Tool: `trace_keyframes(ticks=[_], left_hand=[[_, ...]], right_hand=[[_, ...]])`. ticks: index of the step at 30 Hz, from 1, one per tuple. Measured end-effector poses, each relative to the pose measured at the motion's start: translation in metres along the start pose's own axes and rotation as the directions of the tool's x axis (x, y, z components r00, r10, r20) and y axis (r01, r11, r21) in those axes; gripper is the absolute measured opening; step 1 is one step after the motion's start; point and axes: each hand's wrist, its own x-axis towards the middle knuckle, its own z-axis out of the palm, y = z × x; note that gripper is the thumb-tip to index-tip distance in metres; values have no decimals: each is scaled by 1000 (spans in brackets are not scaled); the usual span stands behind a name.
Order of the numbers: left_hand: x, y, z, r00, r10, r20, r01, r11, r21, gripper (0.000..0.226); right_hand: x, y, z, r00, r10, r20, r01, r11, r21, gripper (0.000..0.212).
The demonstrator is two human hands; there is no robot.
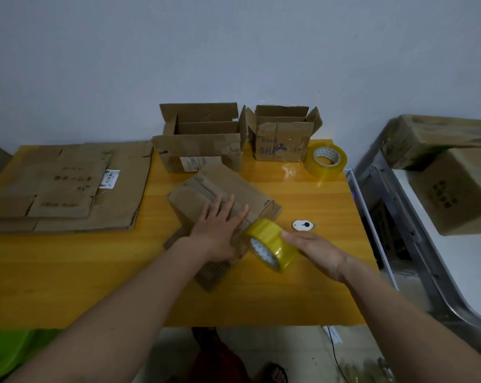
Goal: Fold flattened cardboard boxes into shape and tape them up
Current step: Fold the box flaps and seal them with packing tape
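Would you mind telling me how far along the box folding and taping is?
Done: two boxes stand formed by the wall, tops open. In hand: the left hand presses a third box flat while the right hand holds a tape roll against it. Left: the flat cardboard stack.

You can read blue letters "SHA" on the front of the small open brown cardboard box by the wall. Print on the flattened brown cardboard sheets and their white barcode label is too blurred.
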Motion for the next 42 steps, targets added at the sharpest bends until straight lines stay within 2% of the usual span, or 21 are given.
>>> trace_keyframes(ticks=[4,7,8,11,13,17,22,26,29,31,32,34,37,38,40,42], left_hand=[[-2,-8,4,992,108,-65,-105,993,51,103],[0,-11,8,971,209,-113,-195,973,123,106],[2,-12,8,966,224,-125,-206,968,143,108],[9,-16,7,967,201,-155,-183,975,124,112],[15,-16,5,970,187,-157,-165,975,147,113],[29,-14,1,965,191,-180,-152,965,212,112],[43,-9,-2,968,170,-183,-139,976,169,113],[47,-10,-7,977,177,-120,-169,983,74,111],[46,-7,-14,984,159,-83,-171,971,-170,81],[46,4,-13,981,118,-156,-158,948,-275,59],[45,11,-10,975,78,-206,-136,951,-279,56],[42,29,-1,961,-18,-277,-49,971,-235,62],[40,50,9,935,-123,-333,60,979,-192,75],[40,53,12,927,-138,-349,67,976,-209,79],[41,55,16,914,-147,-379,54,968,-246,86],[41,52,19,897,-137,-421,37,971,-238,88]], right_hand=[[-4,2,20,981,39,188,-25,997,-74,81],[-6,4,27,950,91,299,-95,996,-3,70],[-6,3,28,946,87,313,-94,996,7,63],[-4,-2,32,953,32,301,-38,999,15,12],[-2,-8,32,957,16,288,-14,1000,-7,23],[3,-18,30,963,-15,271,25,999,-32,23],[9,-5,33,958,78,276,-73,997,-28,21],[16,11,38,974,86,212,-88,996,2,18],[20,12,38,977,93,192,-95,995,3,15],[21,16,37,983,103,155,-106,994,13,15],[21,19,36,985,106,136,-109,994,15,19],[22,23,33,987,124,106,-128,991,32,28],[20,29,22,989,133,59,-136,988,66,19],[20,31,17,991,137,2,-137,987,88,17],[23,39,5,968,142,-207,-127,988,84,17],[31,50,-9,903,94,-419,-122,992,-42,24]])
